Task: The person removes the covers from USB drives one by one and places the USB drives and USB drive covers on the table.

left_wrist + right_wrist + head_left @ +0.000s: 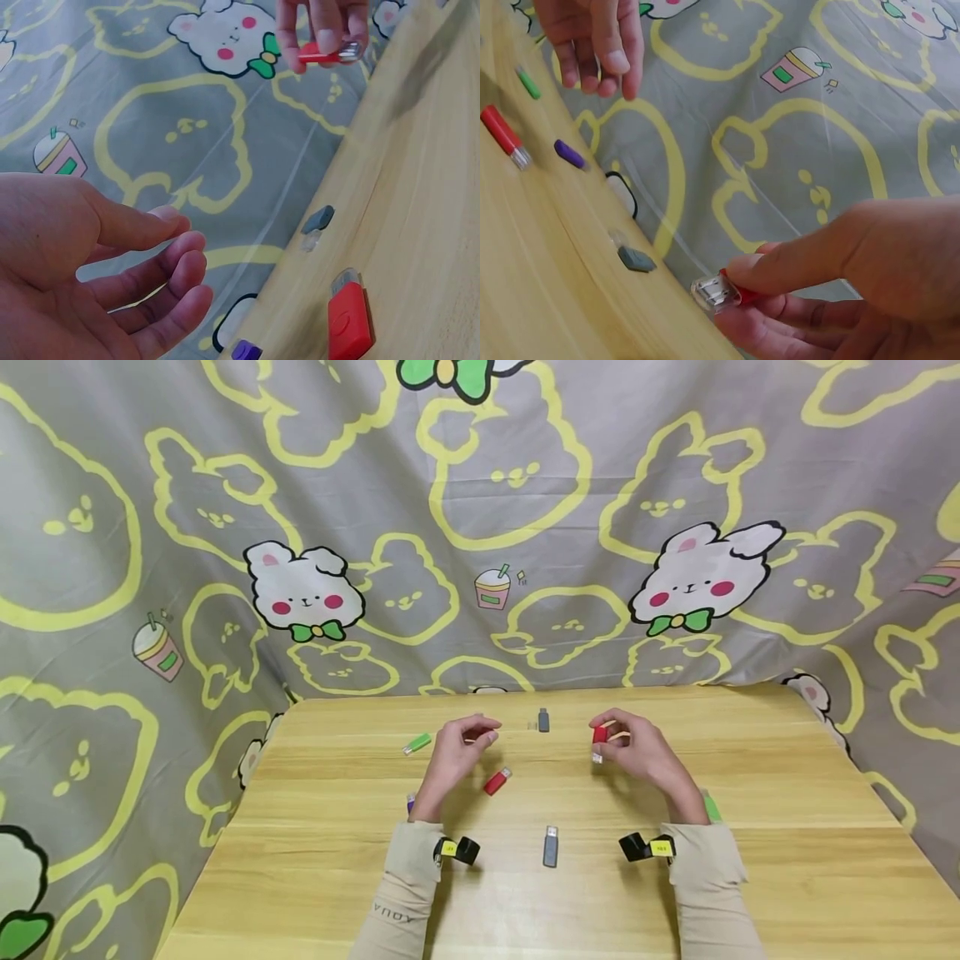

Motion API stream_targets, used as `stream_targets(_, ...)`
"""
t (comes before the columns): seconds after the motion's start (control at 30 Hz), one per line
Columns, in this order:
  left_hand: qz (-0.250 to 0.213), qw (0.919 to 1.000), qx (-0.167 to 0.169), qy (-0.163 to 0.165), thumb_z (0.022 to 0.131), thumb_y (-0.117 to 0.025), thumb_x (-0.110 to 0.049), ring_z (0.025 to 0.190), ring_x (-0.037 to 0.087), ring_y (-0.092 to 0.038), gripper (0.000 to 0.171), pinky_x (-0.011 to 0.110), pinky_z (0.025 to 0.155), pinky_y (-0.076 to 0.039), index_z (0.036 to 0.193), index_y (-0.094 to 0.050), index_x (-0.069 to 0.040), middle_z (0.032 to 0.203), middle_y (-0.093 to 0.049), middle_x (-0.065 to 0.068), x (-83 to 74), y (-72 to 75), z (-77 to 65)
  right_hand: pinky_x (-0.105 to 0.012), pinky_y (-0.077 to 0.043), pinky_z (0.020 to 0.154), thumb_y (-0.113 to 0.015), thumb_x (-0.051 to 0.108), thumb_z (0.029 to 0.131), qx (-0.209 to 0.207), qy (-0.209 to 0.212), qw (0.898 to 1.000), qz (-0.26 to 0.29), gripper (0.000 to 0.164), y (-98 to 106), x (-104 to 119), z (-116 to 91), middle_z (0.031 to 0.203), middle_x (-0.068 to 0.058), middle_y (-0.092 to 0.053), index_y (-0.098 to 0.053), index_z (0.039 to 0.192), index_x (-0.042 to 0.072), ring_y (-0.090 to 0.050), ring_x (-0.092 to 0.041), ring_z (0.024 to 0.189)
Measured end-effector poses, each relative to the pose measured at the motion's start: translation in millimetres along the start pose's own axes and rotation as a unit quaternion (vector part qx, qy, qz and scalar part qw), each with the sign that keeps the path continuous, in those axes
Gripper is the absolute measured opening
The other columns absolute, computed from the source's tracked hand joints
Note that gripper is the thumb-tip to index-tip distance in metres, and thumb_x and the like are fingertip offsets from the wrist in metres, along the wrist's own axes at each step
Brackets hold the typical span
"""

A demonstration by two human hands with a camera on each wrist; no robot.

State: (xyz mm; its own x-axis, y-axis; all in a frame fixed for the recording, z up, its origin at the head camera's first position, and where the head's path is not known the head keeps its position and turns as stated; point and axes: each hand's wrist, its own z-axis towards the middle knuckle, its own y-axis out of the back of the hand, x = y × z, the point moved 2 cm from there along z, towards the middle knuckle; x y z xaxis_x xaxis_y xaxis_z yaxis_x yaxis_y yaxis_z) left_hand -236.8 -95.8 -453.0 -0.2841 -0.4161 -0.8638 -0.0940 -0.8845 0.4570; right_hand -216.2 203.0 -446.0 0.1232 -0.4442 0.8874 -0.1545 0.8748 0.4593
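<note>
My right hand point(630, 745) pinches a red USB flash drive point(599, 737) between thumb and fingers, above the far right of the table. Its metal plug, covered by a clear cap point(709, 294), sticks out past the fingertips in the right wrist view. Across from it, my left hand point(459, 752) hovers with relaxed fingers and nothing between them. Below and beside the left hand lies another red USB flash drive point(497, 781). A grey USB flash drive point(543, 720) lies near the far edge, between the hands.
A second grey drive point(551, 847) lies nearer me between the forearms. At left are a green drive point(417, 743) and a purple drive point(411, 802), partly hidden by the wrist. Another green drive point(711, 806) shows beside my right wrist. A patterned curtain point(517, 635) hangs behind the table.
</note>
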Motion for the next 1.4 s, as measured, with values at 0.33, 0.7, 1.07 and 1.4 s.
stream_targets(0.33, -0.005, 0.9999, 0.011, 0.002, 0.097, -0.069, -0.004, 0.094, 0.026, -0.068, 0.016, 0.040, 0.086, -0.059, 0.112, -0.075, 0.001, 0.104, -0.073, 0.012, -1.4, -0.5, -0.6, -0.025, -0.056, 0.077, -0.072, -0.005, 0.091, 0.000, 0.038, 0.997, 0.066, 0.038, -14, 11, 6, 0.102, -0.019, -0.067, -0.063, 0.127, 0.000, -0.068, -0.027, 0.088)
stream_targets(0.7, -0.036, 0.9988, 0.033, 0.006, 0.097, -0.069, -0.005, 0.089, 0.030, -0.069, 0.018, 0.024, 0.073, -0.055, 0.113, -0.074, 0.002, 0.100, -0.072, 0.012, -4.2, -2.9, -0.5, -0.035, -0.061, 0.079, -0.080, 0.005, 0.089, -0.009, 0.000, 0.995, 0.096, 0.021, -27, 18, 8, 0.100, -0.015, -0.071, -0.071, 0.106, -0.001, -0.074, -0.034, 0.091)
stream_targets(1.07, -0.096, 0.9925, 0.075, 0.011, 0.098, -0.067, -0.002, 0.095, 0.043, -0.071, 0.016, 0.050, 0.085, -0.058, 0.113, -0.073, 0.002, 0.104, -0.075, 0.016, -11.6, -15.2, -2.6, -0.038, -0.061, 0.080, -0.082, 0.003, 0.087, -0.009, -0.012, 0.993, 0.114, 0.014, -39, 26, 10, 0.104, -0.016, -0.070, -0.073, 0.097, -0.002, -0.075, -0.029, 0.093)
stream_targets(1.4, -0.120, 0.9883, 0.093, 0.013, 0.098, -0.070, -0.007, 0.097, 0.046, -0.068, 0.019, 0.053, 0.086, -0.058, 0.114, -0.073, 0.002, 0.106, -0.074, 0.018, -15.5, -24.9, -2.2, -0.028, -0.060, 0.072, -0.085, 0.002, 0.083, -0.040, 0.012, 0.989, 0.142, 0.015, -49, 33, 11, 0.094, -0.016, -0.075, -0.074, 0.091, -0.004, -0.076, -0.026, 0.089)
